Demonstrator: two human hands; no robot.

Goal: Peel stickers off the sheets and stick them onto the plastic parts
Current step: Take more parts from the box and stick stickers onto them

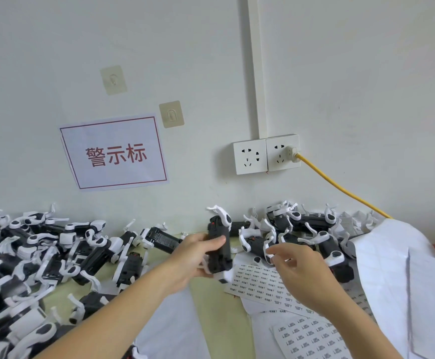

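Plastic part (219,248) upright in my left hand (190,257), fingers wrapped round it, above the surface (211,296) | my right hand (296,273) just beside it, fingertips pinched; sticker unclear | sticker sheets (260,281) lie beneath.

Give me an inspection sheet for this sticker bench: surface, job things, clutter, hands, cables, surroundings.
Surface: yellowish table, mostly covered.
Job's things: black-and-white plastic part held upright; sticker sheets lying under the hands.
Clutter: part piles left and right; loose white paper at right.
Hands: left hand has a grip on the part; right hand near it, fingertips together, sticker too small to confirm.
Cables: yellow cable plugged into the right wall socket, running down behind the paper.
Surroundings: white wall, red-lettered sign, two adhesive hooks.
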